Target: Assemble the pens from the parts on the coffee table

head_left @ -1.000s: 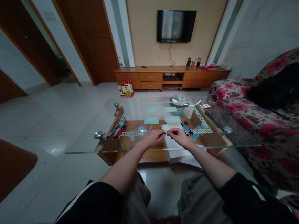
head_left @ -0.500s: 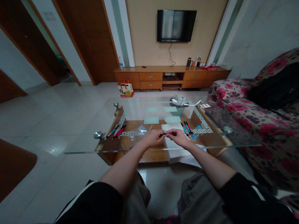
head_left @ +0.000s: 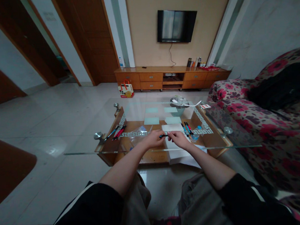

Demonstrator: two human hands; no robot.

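My left hand (head_left: pixel 154 138) is closed around one end of a dark pen (head_left: pixel 164 135) with a bit of blue on it. The fingers of my right hand (head_left: pixel 177 138) pinch its other end, so the pen lies level between both hands, above the near part of the glass table (head_left: pixel 139 108). Just right of my right hand lie several blue, red and black pens (head_left: pixel 188 127) side by side. More pens (head_left: pixel 119 132), red, black and blue, rest at the table's left. The ends of the held pen are hidden in my fingers.
Under the glass, a shelf bears white paper (head_left: pixel 179 155) and clear plastic packaging (head_left: pixel 137 134). A basket with crumpled waste (head_left: pixel 179 108) stands toward the far right. Round metal fittings (head_left: pixel 98 135) sit at the table's corners. A flowered sofa (head_left: pixel 282 143) borders the right side.
My right hand has shifted slightly, its fingers curling in more around its end of the pen. More of the pen shows between my hands. My left hand stays in nearly the same place.
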